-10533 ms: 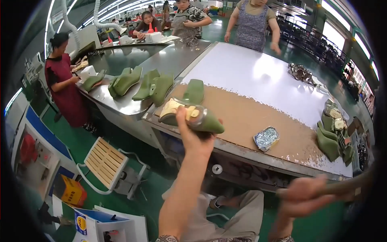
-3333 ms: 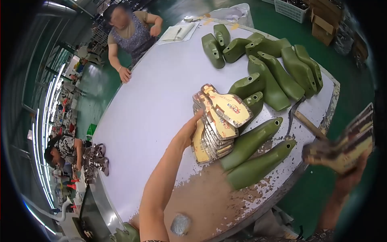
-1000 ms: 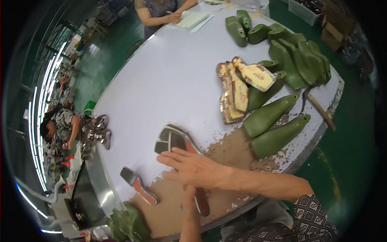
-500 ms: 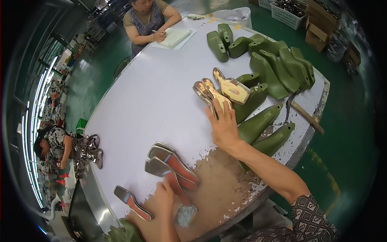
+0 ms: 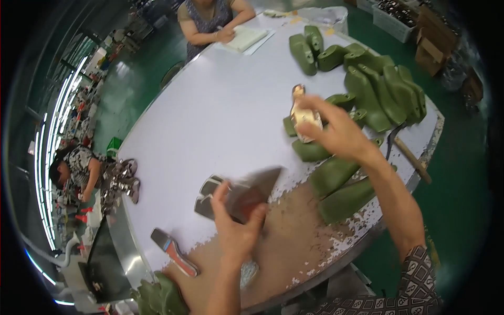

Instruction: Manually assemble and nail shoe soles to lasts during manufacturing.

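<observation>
My left hand (image 5: 236, 231) holds a grey and red insole (image 5: 265, 184) between thumb and fingers, tilted up off the table and smeared by motion. Just behind that hand, more grey insoles (image 5: 203, 208) lie partly hidden. My right hand (image 5: 338, 131) grips a gold-patterned insole (image 5: 303, 116) above the green shoe lasts (image 5: 336, 176); whether more than one is in its grasp I cannot tell. A single grey and red insole (image 5: 176, 253) rests on the table to the left. Beside my left wrist is a crumpled clear plastic piece (image 5: 249, 273), mostly covered.
Several more lasts (image 5: 367, 97) crowd the table's right side, near a wooden-handled hammer (image 5: 412, 158). Others (image 5: 160, 295) sit at the near left edge. Across the white table (image 5: 210, 110) a person (image 5: 210, 23) has an open notebook (image 5: 245, 38). Another person (image 5: 79, 168) is at the left.
My left hand has lifted an insole off the pile. My right hand has moved right and raised the gold insole. The whole view has shifted slightly.
</observation>
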Motion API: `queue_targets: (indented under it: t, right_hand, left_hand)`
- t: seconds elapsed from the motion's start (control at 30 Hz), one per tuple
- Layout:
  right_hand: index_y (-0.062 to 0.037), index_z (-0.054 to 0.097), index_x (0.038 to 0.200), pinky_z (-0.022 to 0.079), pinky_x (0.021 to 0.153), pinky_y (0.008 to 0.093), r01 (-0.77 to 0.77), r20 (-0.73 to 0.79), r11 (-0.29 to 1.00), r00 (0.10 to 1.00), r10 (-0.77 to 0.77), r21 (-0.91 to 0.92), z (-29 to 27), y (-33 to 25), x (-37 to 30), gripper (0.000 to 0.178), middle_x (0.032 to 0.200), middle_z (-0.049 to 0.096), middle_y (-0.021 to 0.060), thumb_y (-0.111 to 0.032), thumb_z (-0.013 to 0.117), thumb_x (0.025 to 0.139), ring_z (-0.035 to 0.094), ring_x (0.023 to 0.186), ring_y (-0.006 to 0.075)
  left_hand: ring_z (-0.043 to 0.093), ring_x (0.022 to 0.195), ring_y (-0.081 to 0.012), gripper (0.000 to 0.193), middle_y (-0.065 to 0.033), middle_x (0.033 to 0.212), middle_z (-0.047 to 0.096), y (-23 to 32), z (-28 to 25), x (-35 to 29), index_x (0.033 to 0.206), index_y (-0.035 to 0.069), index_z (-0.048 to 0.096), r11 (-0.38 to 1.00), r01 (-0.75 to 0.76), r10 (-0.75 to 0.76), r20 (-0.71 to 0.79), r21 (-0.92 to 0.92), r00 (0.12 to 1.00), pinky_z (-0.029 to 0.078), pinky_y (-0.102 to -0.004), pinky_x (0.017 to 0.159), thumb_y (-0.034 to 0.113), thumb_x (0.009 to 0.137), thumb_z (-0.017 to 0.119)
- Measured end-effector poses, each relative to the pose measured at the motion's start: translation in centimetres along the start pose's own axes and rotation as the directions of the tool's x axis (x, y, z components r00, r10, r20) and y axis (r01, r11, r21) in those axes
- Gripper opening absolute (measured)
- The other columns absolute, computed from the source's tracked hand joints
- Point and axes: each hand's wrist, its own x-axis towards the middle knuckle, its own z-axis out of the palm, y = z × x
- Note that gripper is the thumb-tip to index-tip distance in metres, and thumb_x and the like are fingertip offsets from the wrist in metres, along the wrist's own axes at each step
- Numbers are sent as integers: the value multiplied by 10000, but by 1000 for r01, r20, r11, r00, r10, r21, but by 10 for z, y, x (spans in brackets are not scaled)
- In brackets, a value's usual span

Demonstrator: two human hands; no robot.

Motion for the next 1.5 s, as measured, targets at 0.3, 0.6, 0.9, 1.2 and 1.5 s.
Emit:
queue_targets:
  t: [0.3,0.6,0.9,1.2,1.5]
  right_hand:
    - [-124,461,1333,305,1037,477,-170,-160,525,985,66,-834,31,92,53,649,1094,627,151,-343,711,776,537,1095,320]
    - [-10,493,1244,484,859,365,230,-145,973,962,-230,-22,81,-29,-7,425,1052,625,203,-40,579,829,617,983,330]
    - [-97,555,854,437,649,319,819,418,554,455,-786,150,128,-98,-60,92,706,555,22,-105,585,768,573,733,172]
    - [-120,552,1170,366,936,543,488,215,847,868,-447,-211,197,-68,-71,526,1193,483,166,-299,746,715,469,1094,382]
    - [-196,338,1417,265,936,752,143,366,864,929,51,-483,253,-20,-112,842,1411,313,264,-293,749,689,244,1292,561]
  left_hand:
    - [540,1117,-262,655,-193,1213,542,-114,-42,-22,1317,-28,427,824,556,-546,-110,105,830,427,-389,961,480,922,547]
    - [355,1324,-317,764,-196,1394,411,-102,-48,-61,1397,-23,319,903,423,-429,-145,-71,892,257,-408,1103,381,852,670]
    - [603,1015,-266,558,-67,1114,643,-20,-127,-82,1176,132,608,744,-195,141,135,640,981,491,-335,856,141,648,789]
    - [596,770,-320,237,-166,879,633,-95,-193,-117,960,5,602,597,422,-50,-494,682,868,474,-408,686,108,755,662]
    - [493,1091,-477,788,-319,1252,424,-224,-163,-121,1417,26,289,566,549,-232,-520,615,822,440,-481,938,180,743,666]
